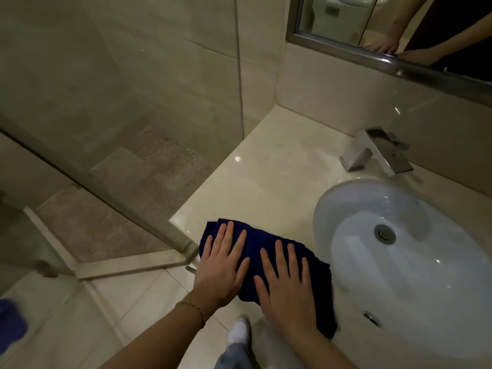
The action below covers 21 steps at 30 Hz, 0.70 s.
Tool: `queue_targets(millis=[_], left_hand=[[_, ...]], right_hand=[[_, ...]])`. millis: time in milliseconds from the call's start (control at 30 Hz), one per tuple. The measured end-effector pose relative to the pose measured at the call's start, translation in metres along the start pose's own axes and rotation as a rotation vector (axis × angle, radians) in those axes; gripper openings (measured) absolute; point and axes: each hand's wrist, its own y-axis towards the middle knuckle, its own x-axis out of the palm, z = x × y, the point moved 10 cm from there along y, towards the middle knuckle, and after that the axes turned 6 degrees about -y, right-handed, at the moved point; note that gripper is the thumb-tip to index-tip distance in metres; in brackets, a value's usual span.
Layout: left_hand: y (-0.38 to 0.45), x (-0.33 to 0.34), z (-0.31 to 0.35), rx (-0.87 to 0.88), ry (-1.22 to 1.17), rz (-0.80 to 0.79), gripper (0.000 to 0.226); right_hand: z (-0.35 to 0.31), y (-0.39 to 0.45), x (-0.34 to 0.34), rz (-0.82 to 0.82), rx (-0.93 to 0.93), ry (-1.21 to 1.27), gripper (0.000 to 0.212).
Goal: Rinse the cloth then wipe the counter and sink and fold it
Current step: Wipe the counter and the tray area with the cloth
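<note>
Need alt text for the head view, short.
Both hands, left hand and right hand, press flat on a dark blue cloth at the counter edge, left of a white sink. A chrome faucet stands behind the sink.

A chrome faucet [378,151] stands on the far side near the tiled wall [332,83]. Above it hangs a metal-framed mirror [346,20]. To the left, a glass shower screen [119,102] encloses a stone shower floor [138,187]. Pale floor tiles [111,315] lie below.
</note>
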Motion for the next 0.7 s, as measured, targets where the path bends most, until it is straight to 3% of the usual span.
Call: queue_targets(millis=[333, 700], left_hand=[[0.019, -0.015, -0.069, -0.125, -0.036, 0.044, 0.067], [0.086, -0.037, -0.069, -0.099, -0.054, 0.004, 0.070]], right_hand=[[-0.061, 0.057, -0.003, -0.019, -0.158, -0.019, 0.064], [-0.054, 0.121, -0.018, 0.021, -0.192, -0.035, 0.058]])
